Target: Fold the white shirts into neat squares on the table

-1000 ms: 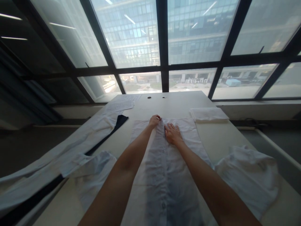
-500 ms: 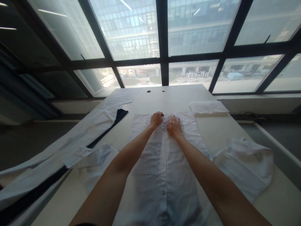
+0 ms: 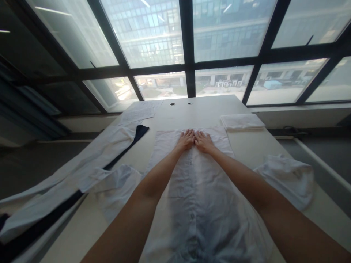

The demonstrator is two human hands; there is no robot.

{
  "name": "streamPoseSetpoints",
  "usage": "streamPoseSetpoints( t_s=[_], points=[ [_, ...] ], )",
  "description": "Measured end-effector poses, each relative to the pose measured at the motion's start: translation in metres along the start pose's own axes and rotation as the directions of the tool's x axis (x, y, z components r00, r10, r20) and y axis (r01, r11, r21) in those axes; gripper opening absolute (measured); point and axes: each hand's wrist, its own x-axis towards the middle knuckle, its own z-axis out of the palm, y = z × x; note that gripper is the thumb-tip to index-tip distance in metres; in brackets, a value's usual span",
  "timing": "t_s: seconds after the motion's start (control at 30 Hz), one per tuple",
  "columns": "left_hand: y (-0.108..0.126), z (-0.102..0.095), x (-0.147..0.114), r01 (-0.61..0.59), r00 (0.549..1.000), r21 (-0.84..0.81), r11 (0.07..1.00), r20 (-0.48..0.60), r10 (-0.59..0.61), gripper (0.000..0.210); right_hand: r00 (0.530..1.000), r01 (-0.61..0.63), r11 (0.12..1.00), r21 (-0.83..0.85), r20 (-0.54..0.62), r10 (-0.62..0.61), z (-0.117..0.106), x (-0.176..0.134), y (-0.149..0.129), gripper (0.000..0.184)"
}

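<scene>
A white, button-front cloth shirt lay lengthwise down the middle of the pale, smooth tabletop, its straight hem short of the far edge and its near end running out of view. The body was already spread, with the buttoned strip centred; whether every button was fastened could not be told. Flattening seemed well along at the far end — less so nearer the person, where creases crossed the fabric. Bunched white cloth, probably a sleeve, reached the right edge and looked unstraightened.

The left hand and right hand rested palm down by the hem, side by side, thumbs close to the middle strip. Their fingers were extended and gripped nothing; the shirt lay directly beneath them, with a little hem just beyond the fingertips.

A folded white cloth sat toward the far right corner. Printed white paper sheets lay near the far left corner, and a white garment with a dark band stretched along the left edge.
</scene>
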Motion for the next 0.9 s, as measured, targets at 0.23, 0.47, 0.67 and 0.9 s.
streamPoseSetpoints(
  t_s=[0.23, 0.47, 0.67, 0.9],
  points=[
    [0.003, 0.000, 0.003, 0.064, 0.998, -0.057, 0.996, 0.016, -0.064, 0.060, 0.981, -0.193, 0.979, -0.062, 0.001, 0.193, -0.012, 0.013, 0.086, 0.066],
    [0.003, 0.000, 0.004, 0.078, 0.997, -0.071, 0.994, 0.025, -0.076, 0.064, 0.976, -0.217, 0.971, -0.096, -0.026, 0.216, -0.014, 0.013, 0.092, 0.068],
    [0.005, 0.000, 0.002, 0.070, 0.998, -0.056, 0.996, 0.004, -0.070, 0.062, 0.959, -0.175, 0.981, -0.082, -0.241, 0.151, -0.015, 0.006, 0.034, 0.062],
    [0.004, 0.000, 0.002, 0.065, 0.997, -0.193, 0.979, -0.037, -0.074, 0.061, 0.978, -0.063, 0.995, 0.072, -0.196, 0.077, 0.002, -0.012, -0.026, 0.060]
  ],
)
